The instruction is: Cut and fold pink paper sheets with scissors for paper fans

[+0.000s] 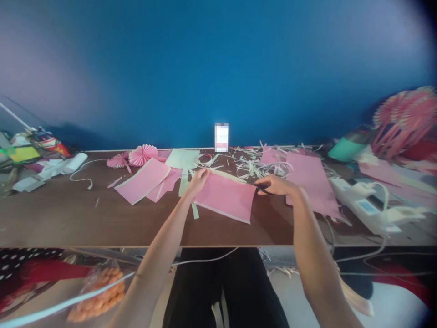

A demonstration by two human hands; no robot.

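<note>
Pink paper with pale edging, a single sheet point(225, 198), lies on the brown table point(85, 223) in the head view, slightly askew between the person's two hands. The left hand point(200, 179) has its thumb and fingers pinching the sheet's upper left corner. The right hand point(273, 184) has its fingers curled closed around dark scissors point(263, 187), whose tips point left at the upper right corner; whether the blades touch the paper, I cannot tell.

Beyond the sheet lies a tangle of thin paper strips point(251, 168), with a roll of tape point(205, 159) near the left hand. Further left are more pink sheets point(145, 179) and a folded pink rosette point(143, 156). To the right rest a larger pink sheet point(310, 182) and a white power strip point(362, 209) with plugs in it. A bright, blurred-out rectangle point(221, 137) stands against the blue wall point(218, 68).
</note>
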